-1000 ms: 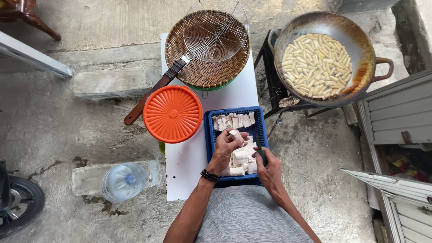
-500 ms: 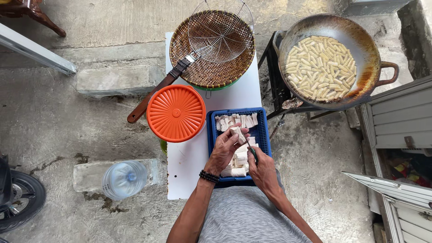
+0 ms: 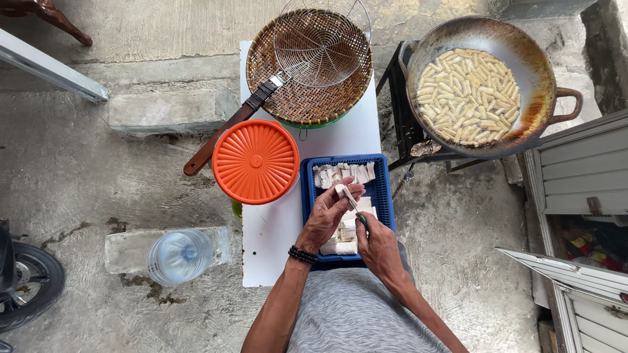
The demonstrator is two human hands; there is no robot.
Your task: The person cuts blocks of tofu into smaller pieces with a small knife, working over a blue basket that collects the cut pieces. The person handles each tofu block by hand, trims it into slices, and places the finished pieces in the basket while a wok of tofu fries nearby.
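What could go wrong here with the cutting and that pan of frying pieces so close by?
The right hand works a small knife against a white piece pinched in the left hand, so a slip could nick the fingers. The wok of frying pieces sits on a narrow stand near the right elbow; a bump might tip hot oil.

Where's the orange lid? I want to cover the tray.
In the head view the orange lid sits on the white table, left of the blue tray and below the woven basket.

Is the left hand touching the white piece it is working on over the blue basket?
Touching: the head view shows the left hand pinching the white piece.
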